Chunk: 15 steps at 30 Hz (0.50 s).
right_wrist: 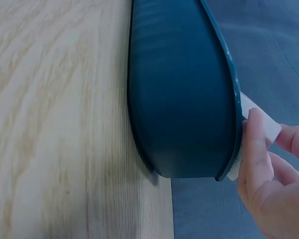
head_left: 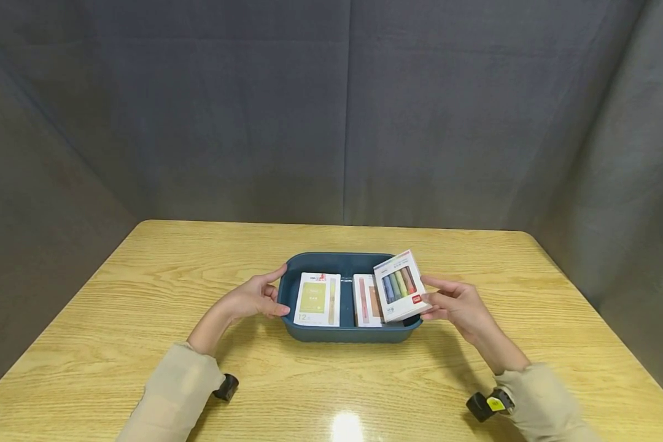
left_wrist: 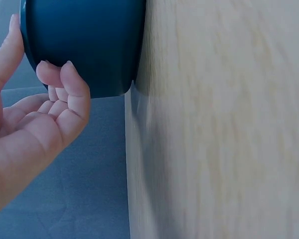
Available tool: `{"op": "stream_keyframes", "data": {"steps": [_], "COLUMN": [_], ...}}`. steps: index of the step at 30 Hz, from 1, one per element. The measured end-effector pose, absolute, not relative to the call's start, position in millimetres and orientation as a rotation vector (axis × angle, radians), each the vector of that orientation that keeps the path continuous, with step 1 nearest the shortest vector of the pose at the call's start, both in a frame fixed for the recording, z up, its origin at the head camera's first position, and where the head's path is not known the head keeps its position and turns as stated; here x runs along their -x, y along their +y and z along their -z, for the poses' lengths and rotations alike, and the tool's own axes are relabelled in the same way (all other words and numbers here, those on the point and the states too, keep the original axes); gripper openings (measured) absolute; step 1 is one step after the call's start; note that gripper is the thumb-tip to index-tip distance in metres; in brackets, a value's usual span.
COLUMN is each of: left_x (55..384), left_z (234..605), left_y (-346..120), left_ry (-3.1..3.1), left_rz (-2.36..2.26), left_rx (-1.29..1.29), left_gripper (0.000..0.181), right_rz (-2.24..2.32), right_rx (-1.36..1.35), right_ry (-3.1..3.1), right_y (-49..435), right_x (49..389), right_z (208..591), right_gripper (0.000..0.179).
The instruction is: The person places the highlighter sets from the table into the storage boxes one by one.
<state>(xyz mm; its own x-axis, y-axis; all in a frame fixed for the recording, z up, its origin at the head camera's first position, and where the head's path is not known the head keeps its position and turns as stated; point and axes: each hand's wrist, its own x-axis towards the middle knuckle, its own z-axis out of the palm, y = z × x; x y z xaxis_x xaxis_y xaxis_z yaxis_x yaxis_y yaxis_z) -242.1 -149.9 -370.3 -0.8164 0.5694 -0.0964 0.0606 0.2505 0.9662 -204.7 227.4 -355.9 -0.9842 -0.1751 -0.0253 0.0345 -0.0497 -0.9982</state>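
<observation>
A dark blue two-part bin [head_left: 320, 335] stands on the wooden table. My left hand [head_left: 258, 299] holds its left end, thumb and fingers at the rim; the left wrist view shows curled fingers [left_wrist: 74, 89] against its outer wall. At the other end my right hand [head_left: 458, 304] pinches the right edge of a white box of coloured sticks [head_left: 400, 287], seen through its window. That box leans, tilted, over the right compartment and partly covers a white box with a pink-brown print [head_left: 363, 301]. In the left compartment lies a white box with a yellow-green print [head_left: 314, 299].
The table [head_left: 143, 307] has light wood grain and rounded far corners. Grey curtains [head_left: 243, 123] hang behind it and at both sides. Each sleeve has a dark wrist device [head_left: 226, 388] at its cuff. A low divider splits the bin in the middle.
</observation>
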Motion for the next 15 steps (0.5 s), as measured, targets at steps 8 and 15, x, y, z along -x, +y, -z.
{"op": "stream_keyframes", "data": {"steps": [8,15], "left_x": [241.8,242.7], "left_z": [370.4,371.1], "left_y": [-150.0,-150.3], "left_ry": [2.090,2.094], "left_rz": [-1.597,-1.596], "left_rx": [-0.578,-0.580], "left_gripper": [0.095,0.095], "right_rz": [2.137,2.055], "right_rx": [0.179,0.216], "right_ry": [2.111,2.244], "right_y": [222.4,221.8], "right_x": [205.5,203.8], "right_z": [357.7,357.3], "right_gripper": [0.046,0.042]}}
